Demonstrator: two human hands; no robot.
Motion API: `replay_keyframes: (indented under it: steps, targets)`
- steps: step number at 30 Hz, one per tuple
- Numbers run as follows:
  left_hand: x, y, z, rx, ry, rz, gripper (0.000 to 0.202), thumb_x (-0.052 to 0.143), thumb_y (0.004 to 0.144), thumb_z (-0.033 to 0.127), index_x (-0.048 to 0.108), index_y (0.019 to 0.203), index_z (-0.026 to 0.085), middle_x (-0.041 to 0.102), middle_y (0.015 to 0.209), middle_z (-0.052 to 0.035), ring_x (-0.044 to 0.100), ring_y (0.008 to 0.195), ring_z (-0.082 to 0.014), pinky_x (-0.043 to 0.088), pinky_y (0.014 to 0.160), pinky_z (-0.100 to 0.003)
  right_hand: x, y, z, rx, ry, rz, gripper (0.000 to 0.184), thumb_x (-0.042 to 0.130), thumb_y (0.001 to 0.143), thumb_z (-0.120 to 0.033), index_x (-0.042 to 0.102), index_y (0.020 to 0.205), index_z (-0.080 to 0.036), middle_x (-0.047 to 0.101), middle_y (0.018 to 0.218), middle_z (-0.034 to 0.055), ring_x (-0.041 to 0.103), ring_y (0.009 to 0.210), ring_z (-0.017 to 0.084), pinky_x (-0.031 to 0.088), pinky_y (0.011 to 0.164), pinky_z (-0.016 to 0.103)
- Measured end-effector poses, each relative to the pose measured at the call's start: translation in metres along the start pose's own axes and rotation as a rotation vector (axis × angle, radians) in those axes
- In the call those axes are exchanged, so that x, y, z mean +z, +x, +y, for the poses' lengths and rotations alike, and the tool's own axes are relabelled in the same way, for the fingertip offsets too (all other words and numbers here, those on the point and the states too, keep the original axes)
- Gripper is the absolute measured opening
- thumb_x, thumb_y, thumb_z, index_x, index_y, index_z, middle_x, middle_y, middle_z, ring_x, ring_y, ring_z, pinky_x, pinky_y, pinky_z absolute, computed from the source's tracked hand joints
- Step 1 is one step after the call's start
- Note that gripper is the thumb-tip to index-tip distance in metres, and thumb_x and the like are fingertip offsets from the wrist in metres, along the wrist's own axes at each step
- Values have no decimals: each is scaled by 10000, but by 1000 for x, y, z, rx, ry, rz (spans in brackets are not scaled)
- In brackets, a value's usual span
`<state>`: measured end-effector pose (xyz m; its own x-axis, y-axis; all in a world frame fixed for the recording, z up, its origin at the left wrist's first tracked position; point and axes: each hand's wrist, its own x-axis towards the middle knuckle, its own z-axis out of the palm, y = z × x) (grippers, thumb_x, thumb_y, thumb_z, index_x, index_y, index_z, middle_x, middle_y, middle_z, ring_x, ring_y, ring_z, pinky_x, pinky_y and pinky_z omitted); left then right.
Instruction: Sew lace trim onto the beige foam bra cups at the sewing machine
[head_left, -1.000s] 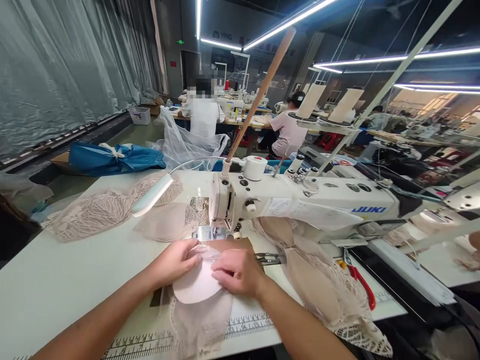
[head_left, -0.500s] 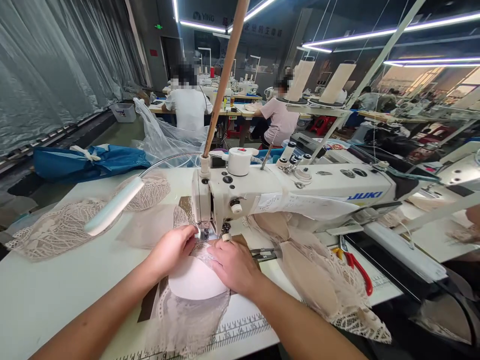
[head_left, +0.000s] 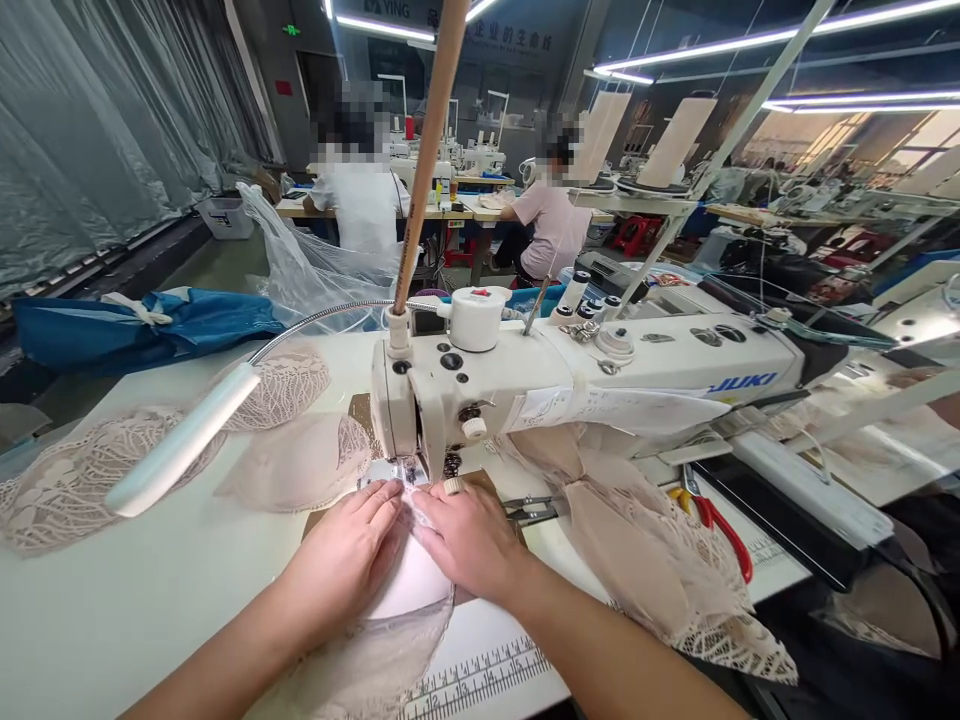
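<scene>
Grey curtain (head_left: 112,120) at left, dark lettered wall (head_left: 510,75), strip lights (head_left: 697,51) overhead, red stool (head_left: 636,235), windows (head_left: 862,134) far right

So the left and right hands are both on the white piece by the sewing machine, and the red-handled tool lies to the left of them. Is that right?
Not quite: the head view shows the red-handled tool to the right of the hands. The left hand and right hand are indeed both on the white piece by the sewing machine.

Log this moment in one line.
left hand: on white piece | right hand: on same piece | sewing machine: ahead of both
</scene>
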<state>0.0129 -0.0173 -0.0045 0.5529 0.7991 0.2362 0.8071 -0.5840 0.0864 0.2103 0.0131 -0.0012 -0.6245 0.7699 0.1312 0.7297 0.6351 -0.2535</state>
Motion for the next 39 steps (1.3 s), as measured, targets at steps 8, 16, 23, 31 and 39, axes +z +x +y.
replay_keyframes:
  steps: [8, 16, 23, 31, 39]
  targets:
    - [-6, 8, -14, 60, -12, -72, 460, 464, 886, 226, 537, 1303, 48, 568, 1328, -210, 538, 1190, -327, 469, 1004, -472, -10, 6, -3, 41, -7, -36, 141, 566, 870, -325, 629, 940, -220, 652, 904, 49, 563, 831, 212, 382, 691, 304]
    - [-16, 20, -28, 114, -66, -130, 339, 471, 851, 206, 647, 1130, 129, 660, 1173, -149, 596, 1032, -294, 494, 881, -429, -13, 12, -6, 98, -11, -79, 179, 551, 867, -314, 652, 972, -210, 673, 916, 59, 587, 844, 230, 405, 711, 320]
    - [-25, 21, -37, 198, -4, -86, 311, 445, 831, 94, 678, 1031, 140, 684, 1079, -129, 602, 975, -278, 437, 917, -464, -7, 6, 3, 63, 54, 17, 208, 506, 860, -164, 685, 956, -209, 672, 935, 61, 578, 810, 203, 401, 721, 300]
    - [-15, 12, -12, 137, -76, 28, 230, 464, 904, 132, 656, 1031, 124, 659, 974, -112, 579, 945, -257, 372, 998, -524, -6, 2, 4, -39, 76, 106, 196, 502, 800, -107, 657, 867, -206, 642, 854, 38, 514, 767, 180, 352, 671, 282]
    - [-10, 9, -18, 146, -128, 74, 240, 489, 910, 188, 631, 1093, 124, 625, 959, -101, 558, 903, -243, 409, 936, -488, -2, 2, 2, -44, 38, 63, 129, 519, 775, -106, 608, 747, -196, 603, 764, 25, 475, 751, 178, 287, 619, 293]
